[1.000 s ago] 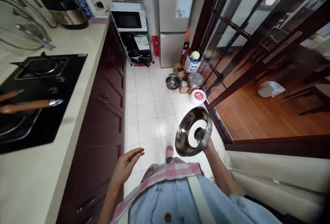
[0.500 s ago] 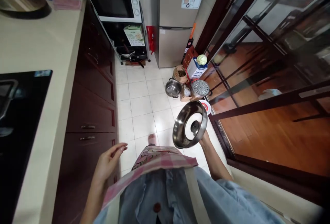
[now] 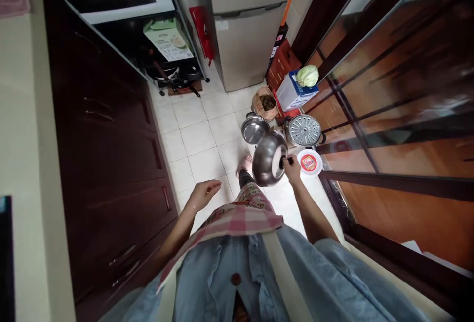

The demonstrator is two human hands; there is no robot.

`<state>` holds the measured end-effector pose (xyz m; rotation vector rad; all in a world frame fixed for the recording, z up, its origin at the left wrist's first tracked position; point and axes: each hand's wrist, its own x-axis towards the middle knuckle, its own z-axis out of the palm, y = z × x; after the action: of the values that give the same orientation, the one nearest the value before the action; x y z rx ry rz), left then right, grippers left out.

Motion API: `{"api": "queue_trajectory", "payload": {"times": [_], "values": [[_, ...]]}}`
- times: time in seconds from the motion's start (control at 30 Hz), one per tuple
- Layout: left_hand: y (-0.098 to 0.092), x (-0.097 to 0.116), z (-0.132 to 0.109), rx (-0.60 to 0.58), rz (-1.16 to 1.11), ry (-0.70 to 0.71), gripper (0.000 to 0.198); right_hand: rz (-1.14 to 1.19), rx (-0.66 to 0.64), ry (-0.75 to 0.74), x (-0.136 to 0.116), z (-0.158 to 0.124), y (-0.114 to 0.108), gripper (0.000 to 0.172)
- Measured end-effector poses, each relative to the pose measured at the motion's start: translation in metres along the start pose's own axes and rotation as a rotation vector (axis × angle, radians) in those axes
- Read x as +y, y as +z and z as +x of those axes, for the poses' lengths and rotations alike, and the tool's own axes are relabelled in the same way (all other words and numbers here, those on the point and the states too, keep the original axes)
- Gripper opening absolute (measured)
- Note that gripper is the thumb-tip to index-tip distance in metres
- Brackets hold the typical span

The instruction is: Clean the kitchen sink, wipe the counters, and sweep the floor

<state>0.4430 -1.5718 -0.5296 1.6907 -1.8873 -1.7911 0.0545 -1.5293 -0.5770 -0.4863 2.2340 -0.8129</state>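
Observation:
My right hand (image 3: 292, 168) grips the black knob of a domed steel pot lid (image 3: 262, 164) with a see-through glass middle. The lid is tilted on edge, its outer side toward the hand, above the floor. Just past it stand an uncovered steel pot (image 3: 253, 131) with dark handles and a steamer pot (image 3: 304, 130) topped by a perforated tray. A round white item with a red label (image 3: 309, 162) is close to the right hand. My left hand (image 3: 204, 194) hangs empty over the tiles, fingers loosely stretched and thumb apart.
A cabbage (image 3: 307, 76) rests on a blue-and-white box (image 3: 294, 94), beside a paper bag (image 3: 265, 104). The fridge (image 3: 252, 50) stands ahead, a microwave rack to its left. Dark cabinets (image 3: 111, 164) line the left, and a framed glass door (image 3: 370, 159) the right.
The view has shifted forward toward the pots. My right hand has turned the lid from its hollow side to its outer side and carried it closer to the steel pot; a foot has stepped forward.

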Motion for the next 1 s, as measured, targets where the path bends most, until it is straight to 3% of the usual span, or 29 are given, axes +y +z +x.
{"api": "queue_trajectory", "payload": {"times": [0.1, 0.23, 0.37, 0.53, 0.67, 0.8, 1.0], "values": [[0.028, -0.066, 0.040, 0.067, 0.112, -0.017, 0.031, -0.331, -0.023, -0.181, 0.028, 0.037, 0.062, 0.016], [0.063, -0.149, 0.091, 0.174, 0.218, -0.034, 0.027, -0.565, -0.052, -0.198, 0.072, 0.075, 0.144, 0.038], [0.094, -0.195, 0.139, 0.233, 0.351, 0.071, 0.026, -0.678, -0.115, -0.137, 0.098, 0.117, 0.207, 0.044], [0.126, -0.216, 0.187, 0.173, 0.375, 0.248, 0.024, -0.779, -0.180, -0.111, 0.113, 0.170, 0.261, 0.044], [0.145, -0.223, 0.211, 0.186, 0.307, 0.318, 0.026, -0.873, -0.194, -0.069, 0.131, 0.213, 0.291, 0.050], [0.163, -0.228, 0.232, 0.279, 0.209, 0.368, 0.017, -0.962, -0.218, -0.030, 0.150, 0.253, 0.310, 0.050], [0.182, -0.222, 0.275, 0.301, 0.082, 0.331, 0.015, -1.041, -0.193, -0.072, 0.170, 0.290, 0.324, 0.042]]}}
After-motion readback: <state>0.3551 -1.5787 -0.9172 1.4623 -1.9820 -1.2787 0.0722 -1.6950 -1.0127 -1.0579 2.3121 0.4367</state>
